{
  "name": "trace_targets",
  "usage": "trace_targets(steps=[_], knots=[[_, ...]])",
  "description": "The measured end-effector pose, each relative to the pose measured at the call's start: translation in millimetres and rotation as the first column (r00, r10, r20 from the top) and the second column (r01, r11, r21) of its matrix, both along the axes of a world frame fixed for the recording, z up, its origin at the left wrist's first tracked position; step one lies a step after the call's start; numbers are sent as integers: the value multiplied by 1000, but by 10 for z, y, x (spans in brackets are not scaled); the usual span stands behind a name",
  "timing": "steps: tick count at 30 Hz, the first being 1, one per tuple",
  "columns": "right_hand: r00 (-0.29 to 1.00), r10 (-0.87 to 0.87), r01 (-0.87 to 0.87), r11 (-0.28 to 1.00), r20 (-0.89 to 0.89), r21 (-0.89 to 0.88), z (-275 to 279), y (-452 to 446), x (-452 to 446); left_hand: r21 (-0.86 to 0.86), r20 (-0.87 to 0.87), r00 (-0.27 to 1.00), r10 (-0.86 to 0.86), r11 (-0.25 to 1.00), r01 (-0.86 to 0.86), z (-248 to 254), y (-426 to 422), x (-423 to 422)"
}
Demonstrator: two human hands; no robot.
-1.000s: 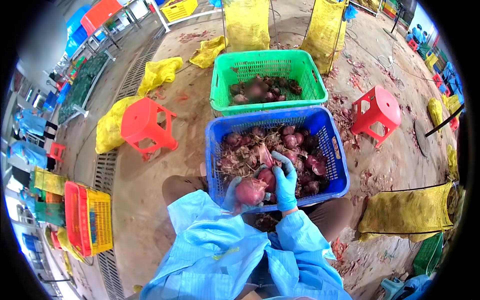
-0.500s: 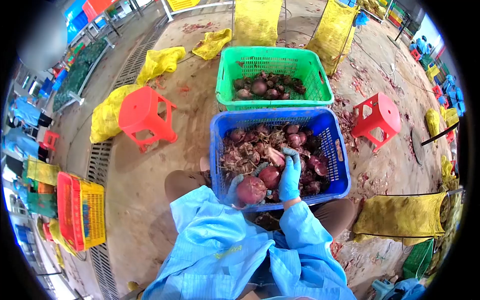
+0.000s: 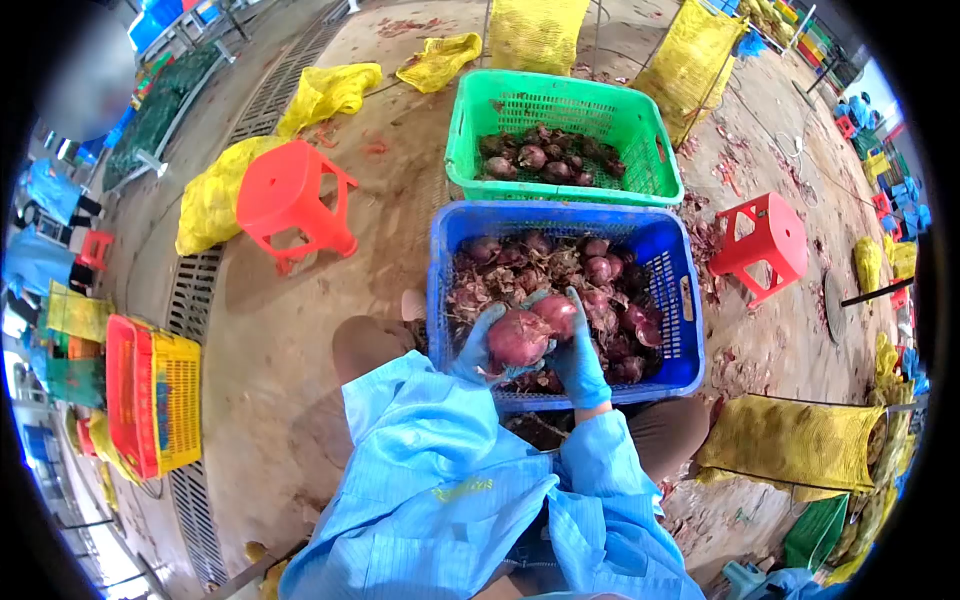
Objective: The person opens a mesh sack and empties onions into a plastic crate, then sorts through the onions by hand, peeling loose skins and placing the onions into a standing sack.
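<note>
Over the front of a blue crate (image 3: pixel 697 340), my left hand (image 3: pixel 474 350), in a blue glove, is closed around a large red onion (image 3: pixel 517 339). My right hand (image 3: pixel 583 368), gloved too, wraps a smaller red onion (image 3: pixel 556 314) from its right side. The two onions touch or nearly touch; I cannot tell which. Below them, the crate holds many red onions (image 3: pixel 598 270) with loose dry skins (image 3: pixel 545 268) among them. Parts of the fingers of both hands are hidden behind the onions.
Behind the blue crate stands a green crate (image 3: pixel 560 82) with several onions. Red stools (image 3: pixel 285 195) flank the crates on left and right. Yellow mesh bags (image 3: pixel 785 445) and onion skins lie on the floor. Stacked red and yellow baskets (image 3: pixel 140 400) stand left; other people (image 3: pixel 45 265) sit farther off.
Both hands have moved up and closer together, bringing the large onion beside the smaller one. My right hand's fingers have closed in around the smaller onion. The view has shifted slightly.
</note>
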State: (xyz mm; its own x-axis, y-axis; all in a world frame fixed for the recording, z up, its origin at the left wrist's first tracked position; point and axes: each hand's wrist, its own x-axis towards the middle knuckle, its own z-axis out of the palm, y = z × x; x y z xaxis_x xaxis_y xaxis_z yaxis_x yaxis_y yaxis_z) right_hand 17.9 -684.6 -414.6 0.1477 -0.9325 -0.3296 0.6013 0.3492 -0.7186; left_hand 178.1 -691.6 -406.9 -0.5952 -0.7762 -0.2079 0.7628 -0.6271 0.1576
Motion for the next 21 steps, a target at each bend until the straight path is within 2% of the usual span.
trace_targets(steps=[1,3,5,6,7,9,10,11,13,14,15,16,17,18,19,20,21], knots=[[979,-20,3,996,-200,-84,11,-3,66,5,11,1000,6,1000,-6,25,-24,-31],[974,-100,79,991,-205,-109,-41,-54,71,5,22,1000,16,1000,-16,81,-71,-111],[983,-177,175,984,47,41,-238,-106,9,15,34,999,27,1000,-28,121,-88,-201],[942,-299,286,953,150,103,7,-94,20,42,26,1000,17,999,-18,137,-105,-246],[894,-362,364,930,262,42,-256,-183,-102,40,33,999,15,999,-16,151,-108,-263],[811,-336,336,938,479,89,-110,-175,-323,4,187,978,93,995,-95,299,-172,-280],[787,-440,371,897,432,239,40,-116,-387,-29,278,947,160,987,-158,426,-176,-326],[744,-407,317,913,529,258,78,-73,-432,-41,281,948,152,988,-147,425,-185,-370],[752,-342,313,938,563,151,124,-34,-413,-328,546,729,413,906,-267,397,-156,-557],[801,-269,311,950,535,12,333,22,-341,-414,599,687,411,893,-173,456,-101,-684],[710,-448,428,887,544,172,-69,-77,-320,-492,643,638,423,867,-78,514,-56,-815],[745,-516,497,852,423,163,332,-9,-284,-657,743,318,589,732,181,412,-69,-896],[626,-451,494,861,636,124,-87,-136,-300,-773,581,90,809,513,374,144,-33,-920],[644,-564,609,787,517,100,-40,-163,-354,-704,518,-12,855,434,562,265,23,-952],[548,-528,603,787,649,132,128,-176,-418,-514,387,-225,894,412,753,384,50,-1025],[484,-435,572,814,760,102,49,-249,-523,-531,320,-136,938,297,794,331,-24,-1029],[475,-304,526,850,826,10,-39,-260,-633,-624,432,52,901,257,738,399,-87,-1095]])
